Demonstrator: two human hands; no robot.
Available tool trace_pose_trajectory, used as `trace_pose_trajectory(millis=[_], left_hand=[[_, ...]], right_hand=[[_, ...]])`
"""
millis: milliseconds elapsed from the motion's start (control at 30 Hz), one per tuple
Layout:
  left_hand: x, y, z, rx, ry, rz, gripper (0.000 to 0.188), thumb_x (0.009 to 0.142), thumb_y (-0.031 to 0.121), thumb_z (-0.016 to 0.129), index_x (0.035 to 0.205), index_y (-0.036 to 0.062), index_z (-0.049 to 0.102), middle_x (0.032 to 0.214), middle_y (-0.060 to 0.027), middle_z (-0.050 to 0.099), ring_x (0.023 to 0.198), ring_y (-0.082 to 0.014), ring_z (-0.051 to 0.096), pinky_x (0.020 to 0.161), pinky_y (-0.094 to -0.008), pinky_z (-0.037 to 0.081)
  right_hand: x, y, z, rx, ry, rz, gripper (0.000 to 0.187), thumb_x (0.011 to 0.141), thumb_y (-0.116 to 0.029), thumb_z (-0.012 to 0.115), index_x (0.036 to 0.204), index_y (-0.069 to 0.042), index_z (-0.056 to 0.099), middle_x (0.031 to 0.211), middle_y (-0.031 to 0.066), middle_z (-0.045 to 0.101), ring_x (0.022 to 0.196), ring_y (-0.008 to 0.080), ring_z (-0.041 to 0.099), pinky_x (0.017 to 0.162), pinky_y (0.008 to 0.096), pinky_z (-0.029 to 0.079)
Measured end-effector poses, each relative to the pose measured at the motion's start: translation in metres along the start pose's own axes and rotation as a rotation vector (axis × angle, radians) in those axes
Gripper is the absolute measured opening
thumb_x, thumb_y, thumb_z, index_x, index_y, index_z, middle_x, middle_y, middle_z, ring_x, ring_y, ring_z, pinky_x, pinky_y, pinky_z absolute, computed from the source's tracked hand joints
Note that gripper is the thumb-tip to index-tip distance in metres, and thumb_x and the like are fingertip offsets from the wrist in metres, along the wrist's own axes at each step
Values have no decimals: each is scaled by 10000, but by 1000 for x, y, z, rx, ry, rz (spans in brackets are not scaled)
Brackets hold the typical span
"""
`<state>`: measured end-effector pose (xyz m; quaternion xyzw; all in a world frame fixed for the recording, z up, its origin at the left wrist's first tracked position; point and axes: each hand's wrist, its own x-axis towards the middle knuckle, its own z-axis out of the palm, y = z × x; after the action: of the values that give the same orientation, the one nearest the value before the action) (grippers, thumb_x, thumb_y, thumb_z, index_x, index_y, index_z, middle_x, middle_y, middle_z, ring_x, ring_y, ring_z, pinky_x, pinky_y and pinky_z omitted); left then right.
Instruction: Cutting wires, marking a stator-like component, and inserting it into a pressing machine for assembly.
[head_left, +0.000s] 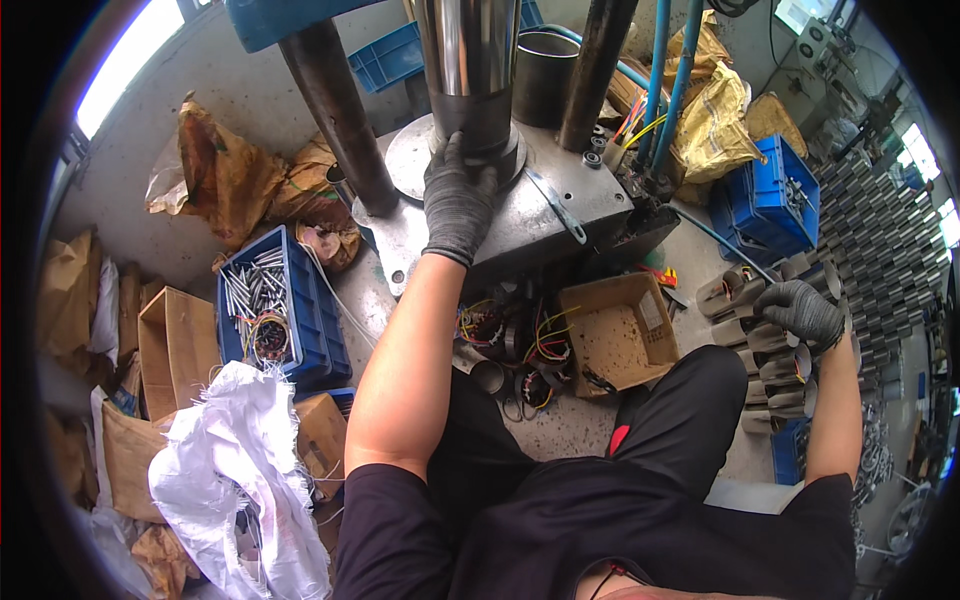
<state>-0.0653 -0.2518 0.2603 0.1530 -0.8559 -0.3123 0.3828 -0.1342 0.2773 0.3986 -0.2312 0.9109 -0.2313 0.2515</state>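
My left hand (459, 203), in a dark grey glove, rests against the dark lower band (472, 115) of an upright metal cylinder. At least one finger is stretched up along it; the other fingertips are partly hidden. The polished upper part (467, 45) rises out of the picture, and a round steel plate (408, 168) lies beneath. Out to the right, my gloved right hand (803, 312) is closed around the end of a thin blue lever (722, 242) that slants down from the press. A flat metal strip (556, 205) lies on the press bed (590, 190), right of my left hand.
Dark pillars (335, 110) flank the cylinder. A blue crate (325, 315) of metal shafts stands left, behind a white sack (240, 470). A cardboard box (625, 335) and wired motor parts (545, 350) lie between my legs. Stacked metal sleeves (870, 220) and blue bins (775, 190) fill the right.
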Motion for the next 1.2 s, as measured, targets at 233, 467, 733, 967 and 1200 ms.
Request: trace_pose_trajectory(millis=[233,467,733,967,1200], left_hand=[[-1,4,2,35,1,12,710,867,200,731,1480,-4,435,1470,-254,482,1360,-428,457,1176,-475,373],[-1,5,-3,66,51,43,659,860,134,737,1440,-28,470,1377,-253,571,1303,-409,536,1135,-452,425],[-3,3,0,58,67,68,657,857,123,736,1438,-27,468,1371,-256,570,1297,-411,538,1135,-455,424],[-1,3,0,81,69,70,658,852,119,740,1438,-17,472,1365,-253,575,1281,-414,548,1124,-454,437],[-2,2,0,80,71,55,664,850,120,741,1441,-13,470,1362,-256,575,1279,-415,548,1122,-456,438]], right_hand=[[-1,1,-1,-49,184,-118,255,878,-89,660,1099,15,731,1023,103,731,962,204,687,883,353,544],[-2,-4,-6,9,17,-10,300,898,-92,638,1171,15,706,1079,90,716,1002,191,665,893,343,538],[-4,-10,-6,142,75,1,292,932,-96,623,1189,20,700,1062,83,720,948,172,668,874,324,549],[0,-3,-8,85,27,47,324,945,-99,616,1239,23,678,1051,78,722,885,159,679,813,313,570],[5,-1,-12,106,0,37,333,930,-107,630,1227,38,676,1068,93,725,893,154,680,820,304,565]])
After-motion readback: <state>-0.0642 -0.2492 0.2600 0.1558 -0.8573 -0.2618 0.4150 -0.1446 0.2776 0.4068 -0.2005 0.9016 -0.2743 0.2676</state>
